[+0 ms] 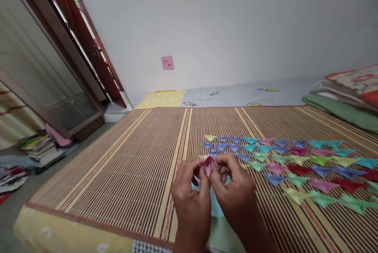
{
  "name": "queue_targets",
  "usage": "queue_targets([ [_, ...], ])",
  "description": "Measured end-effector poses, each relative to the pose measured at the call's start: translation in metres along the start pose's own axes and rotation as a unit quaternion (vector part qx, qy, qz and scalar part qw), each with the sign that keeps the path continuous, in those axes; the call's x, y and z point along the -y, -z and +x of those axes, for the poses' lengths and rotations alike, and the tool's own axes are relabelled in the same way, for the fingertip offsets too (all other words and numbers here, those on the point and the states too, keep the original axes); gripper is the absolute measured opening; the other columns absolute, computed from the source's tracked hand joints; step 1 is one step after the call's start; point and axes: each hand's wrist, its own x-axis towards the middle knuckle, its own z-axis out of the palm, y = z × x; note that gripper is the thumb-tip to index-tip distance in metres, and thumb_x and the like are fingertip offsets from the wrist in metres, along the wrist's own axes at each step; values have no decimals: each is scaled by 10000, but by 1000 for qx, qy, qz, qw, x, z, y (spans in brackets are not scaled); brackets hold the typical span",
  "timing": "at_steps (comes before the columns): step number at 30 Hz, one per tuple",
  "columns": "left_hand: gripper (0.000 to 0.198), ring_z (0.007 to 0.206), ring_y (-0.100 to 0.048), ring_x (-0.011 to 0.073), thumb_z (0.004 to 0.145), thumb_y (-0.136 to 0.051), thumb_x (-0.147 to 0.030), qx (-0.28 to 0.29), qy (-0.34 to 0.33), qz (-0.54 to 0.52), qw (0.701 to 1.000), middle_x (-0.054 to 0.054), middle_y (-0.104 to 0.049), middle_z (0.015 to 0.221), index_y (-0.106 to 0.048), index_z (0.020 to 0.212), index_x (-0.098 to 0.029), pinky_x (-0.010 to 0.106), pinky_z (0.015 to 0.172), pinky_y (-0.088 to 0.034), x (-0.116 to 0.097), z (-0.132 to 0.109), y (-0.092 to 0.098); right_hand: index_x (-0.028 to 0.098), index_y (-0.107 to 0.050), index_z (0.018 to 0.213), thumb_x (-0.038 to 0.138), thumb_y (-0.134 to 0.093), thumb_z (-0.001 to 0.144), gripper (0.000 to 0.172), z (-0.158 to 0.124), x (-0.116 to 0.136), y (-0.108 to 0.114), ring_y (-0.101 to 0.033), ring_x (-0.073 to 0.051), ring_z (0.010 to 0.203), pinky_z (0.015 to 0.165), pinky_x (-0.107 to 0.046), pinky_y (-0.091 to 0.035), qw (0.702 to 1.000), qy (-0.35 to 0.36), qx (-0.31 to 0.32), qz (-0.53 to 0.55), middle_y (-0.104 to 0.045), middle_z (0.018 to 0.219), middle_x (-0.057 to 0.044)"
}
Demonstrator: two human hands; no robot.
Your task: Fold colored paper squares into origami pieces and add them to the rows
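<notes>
Between both hands is a small pink folded paper piece (210,164), held up above the striped mat. My left hand (189,190) pinches its left side with thumb and forefinger. On the other side, the thumb and fingers of my right hand (233,184) close on it too. Below the hands lies light blue-green paper (217,205), partly covered by the wrists. To the right, rows of small folded paper pieces in blue, green, pink, red and yellow spread over the mat, among them a dark red one (299,169) and a blue one (274,179).
A striped bamboo mat (126,166) covers the bed. Folded cloths (348,107) are piled at the far right. A pink note (167,63) sticks to the white wall. On the left stand a glass-panelled door (50,52) and a stack of books (38,145) beyond the bed's edge.
</notes>
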Motion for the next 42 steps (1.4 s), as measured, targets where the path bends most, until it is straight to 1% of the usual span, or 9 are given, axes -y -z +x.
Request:
queue_targets([
  [4, 117, 728, -666, 162, 943, -616, -229, 67, 139, -88, 984, 18, -706, 857, -684, 1038, -223, 259, 650, -538, -1, 1, -1, 209, -614, 833, 202, -593, 905, 76, 5, 5, 7, -628, -122, 534, 495, -199, -501, 992, -63, 74, 77, -659, 648, 24],
  [6, 133, 689, -662, 159, 948, -614, -276, 81, 182, -131, 971, 15, -701, 826, -670, 1054, -220, 250, 615, -540, -2, 2, 0, 216, -601, 809, 224, -592, 910, 102, 7, 6, 10, -630, -129, 539, 484, -201, -497, 982, -101, 120, 106, -651, 635, 27],
  [10, 138, 720, -673, 166, 967, -589, -320, 81, 148, -80, 982, 30, -715, 851, -678, 1007, -222, 265, 662, -549, -8, 3, 5, 223, -585, 763, 271, -608, 903, 150, 7, 5, 12, -580, -135, 526, 486, -223, -465, 977, -124, 146, 91, -599, 599, 40],
  [16, 143, 659, -658, 167, 944, -622, -342, 110, 160, -57, 979, 19, -696, 753, -642, 889, -211, 260, 607, -534, -17, 3, 11, 213, -594, 795, 222, -563, 921, 131, 3, -2, 9, -603, -156, 629, 602, -273, -470, 989, -72, 124, 35, -645, 719, 8],
  [24, 184, 570, -626, 156, 997, -548, -386, 121, 171, -63, 976, -10, -656, 686, -601, 1020, -211, 272, 599, -542, -19, 7, 10, 201, -578, 830, 212, -524, 984, 164, -5, -9, -1, -570, -165, 615, 601, -288, -445, 995, 17, 98, -24, -611, 722, -12],
  [30, 135, 617, -690, 180, 996, -530, -306, 130, 129, 3, 983, 14, -714, 706, -621, 940, -223, 270, 588, -509, -18, 6, 13, 180, -651, 1004, 180, -547, 967, 110, -1, -7, 2, -666, -178, 735, 665, -274, -500, 993, 23, 117, 2, -703, 853, -41],
  [34, 113, 558, -673, 173, 969, -538, -281, 127, 121, 42, 984, 0, -693, 651, -618, 919, -220, 251, 534, -463, -18, 6, 12, 176, -644, 865, 142, -512, 969, 172, 0, -7, 2, -638, -174, 678, 621, -274, -462, 992, 49, 109, -34, -659, 765, -27],
  [39, 149, 557, -645, 168, 961, -538, -292, 122, 169, -10, 978, -15, -644, 643, -628, 1041, -204, 237, 511, -452, -14, 7, 8, 170, -648, 882, 114, -493, 965, 185, -3, -8, 0, -634, -179, 694, 633, -284, -462, 992, 77, 86, -40, -648, 785, -35],
  [42, 239, 526, -595, 151, 936, -547, -235, 113, 182, -30, 976, -29, -620, 637, -656, 1148, -208, 225, 495, -435, -9, 6, 6, 177, -657, 913, 80, -495, 931, 190, -2, -6, -2, -647, -177, 731, 668, -279, -495, 995, 61, 80, -5, -670, 812, -35],
])
